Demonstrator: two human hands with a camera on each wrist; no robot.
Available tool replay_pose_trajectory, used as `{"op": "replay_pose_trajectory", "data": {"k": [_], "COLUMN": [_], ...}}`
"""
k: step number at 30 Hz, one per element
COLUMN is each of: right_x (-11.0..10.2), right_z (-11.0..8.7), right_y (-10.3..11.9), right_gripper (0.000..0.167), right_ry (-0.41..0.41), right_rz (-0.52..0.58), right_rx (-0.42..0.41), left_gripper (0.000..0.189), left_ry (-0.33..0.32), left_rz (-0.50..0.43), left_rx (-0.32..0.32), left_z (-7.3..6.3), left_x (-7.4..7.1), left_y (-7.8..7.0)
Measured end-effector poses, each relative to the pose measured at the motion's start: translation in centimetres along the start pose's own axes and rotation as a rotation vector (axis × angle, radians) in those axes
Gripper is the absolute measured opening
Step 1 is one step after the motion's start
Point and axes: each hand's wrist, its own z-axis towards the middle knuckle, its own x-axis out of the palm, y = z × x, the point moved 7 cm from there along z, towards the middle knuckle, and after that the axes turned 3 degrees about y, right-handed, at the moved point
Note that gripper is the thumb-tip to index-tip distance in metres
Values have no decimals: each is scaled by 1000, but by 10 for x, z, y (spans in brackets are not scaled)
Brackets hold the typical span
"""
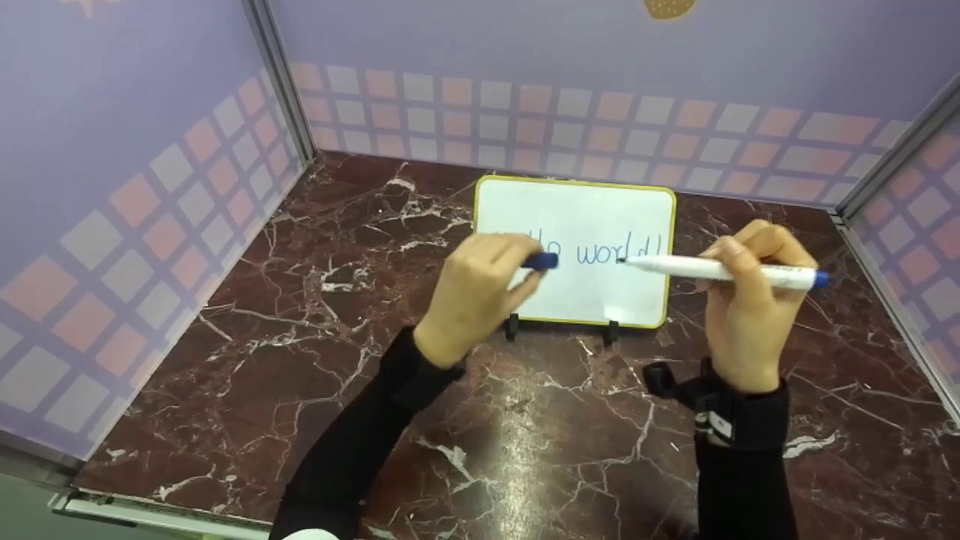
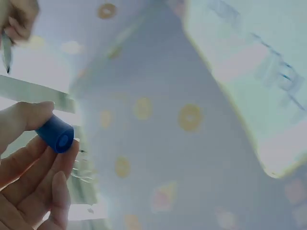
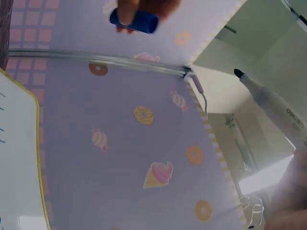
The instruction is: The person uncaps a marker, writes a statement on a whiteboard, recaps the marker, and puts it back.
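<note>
In the head view my left hand [image 1: 476, 296] pinches a blue marker cap [image 1: 541, 260] between thumb and fingertips. The left wrist view shows the same cap [image 2: 56, 134] with its end turned toward the camera. My right hand [image 1: 754, 300] grips a white marker [image 1: 720, 271] with a blue end, its dark tip bare and pointing left toward the cap. A gap lies between tip and cap. Behind both stands a small whiteboard [image 1: 592, 300] with a yellow frame, bearing blue handwriting [image 1: 598, 253], partly hidden by the left hand and the marker.
Black stand feet [image 1: 610, 333] hold the whiteboard's lower edge on the dark red marbled table [image 1: 315, 390]. Patterned panels [image 1: 450, 112] wall in the back and both sides, with a metal post [image 1: 281, 82] at the back left corner. Black straps circle both wrists.
</note>
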Motion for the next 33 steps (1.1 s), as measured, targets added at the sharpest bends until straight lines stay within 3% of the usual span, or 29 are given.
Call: {"op": "replay_pose_trajectory", "data": {"k": [6, 17, 24, 33], "right_x": [30, 44, 44, 35], "right_z": [-19, -32, -34, -30], "right_y": [-2, -7, -17, -45], "right_gripper": [27, 30, 28, 26], "right_ry": [102, 161, 149, 195], "right_rz": [-159, -180, -157, -194], "right_rx": [-22, -27, -72, -38], "left_gripper": [15, 16, 19, 20], "left_ry": [-89, -74, -50, -9], "left_rz": [38, 13, 5, -1], "left_rx": [95, 157, 132, 88], "left_z": [-2, -1, -1, 1], "left_x": [-17, -22, -16, -3], "left_y": [-32, -57, -54, -33]}}
